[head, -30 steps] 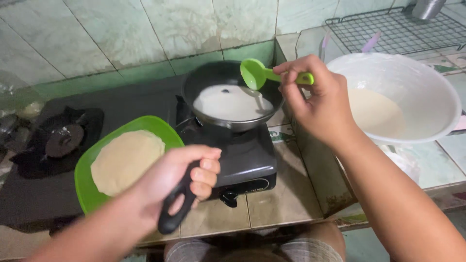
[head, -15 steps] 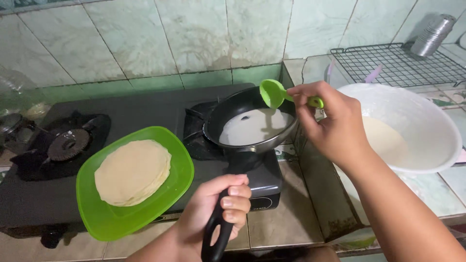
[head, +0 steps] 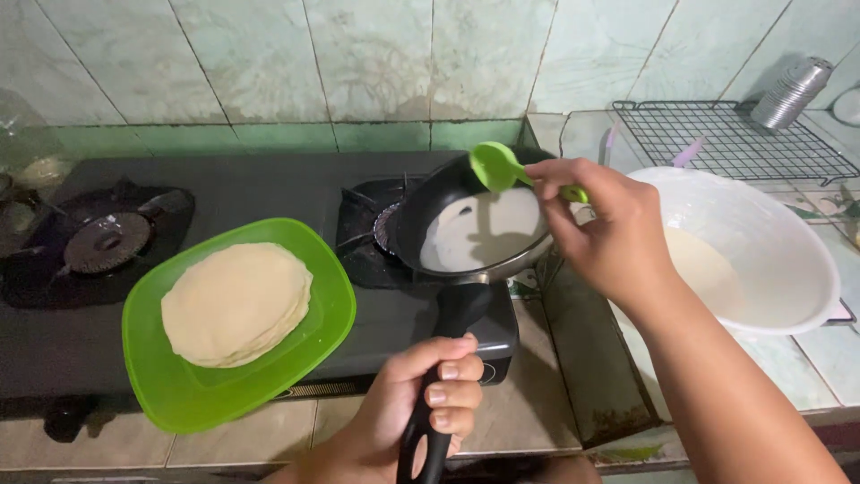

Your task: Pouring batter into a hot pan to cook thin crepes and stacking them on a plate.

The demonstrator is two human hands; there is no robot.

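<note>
Home kitchen (gas stove, tiled wall)

Lime-green ladle, black pan, bright green plate, white bowl, pale green tiles

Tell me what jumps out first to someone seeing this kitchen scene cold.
The bright green plate on the stove's front edge draws the eye, with its stack of pale thin pancakes. Right of it, the left hand grips the handle of a black pan, tilted over the burner with white batter inside. The right hand holds a green ladle above the pan, beside a big white bowl of batter.
</note>
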